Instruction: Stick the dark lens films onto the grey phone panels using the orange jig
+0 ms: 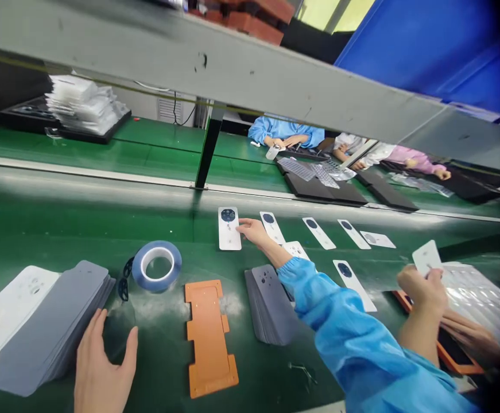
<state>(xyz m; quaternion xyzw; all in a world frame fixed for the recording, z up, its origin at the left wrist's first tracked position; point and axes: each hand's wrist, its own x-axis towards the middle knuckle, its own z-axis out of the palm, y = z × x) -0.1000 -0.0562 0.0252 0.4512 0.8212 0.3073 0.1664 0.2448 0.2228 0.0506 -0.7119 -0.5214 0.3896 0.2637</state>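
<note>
Left hand: the left hand [105, 367] is over the near left part of the green bench [159, 355], thumb and fingers spread apart around a dark see-through piece [120, 330]; I cannot tell whether they grasp it.
Right hand: the right hand [255, 232], in a blue sleeve [344, 327], reaches toward the bench's far edge, fingertips touching the right edge of a white panel; whether they pinch it I cannot tell.
White panel: the white panel [229, 236] with a round dark camera patch is at the left end of a row near the far edge.
Row: more panels [319, 233] run from there toward the right edge, and a nearer one [355, 285] lies just right of the sleeve.
Tape: a blue tape roll [163, 285] lies flat, beyond the left hand.
Sheets: fanned grey sheets [51, 338] overlap white sheets [6, 307] at the near left corner; another grey stack [271, 312] sits mid-bench, partly behind the sleeve.
Orange plate: a notched orange plate [209, 338] lies between the left hand and that stack, toward the near edge.
Co-worker: toward the right edge, a co-worker's hand [424, 289] grasps a small white card [427, 257], beside clear trays [477, 292].
</note>
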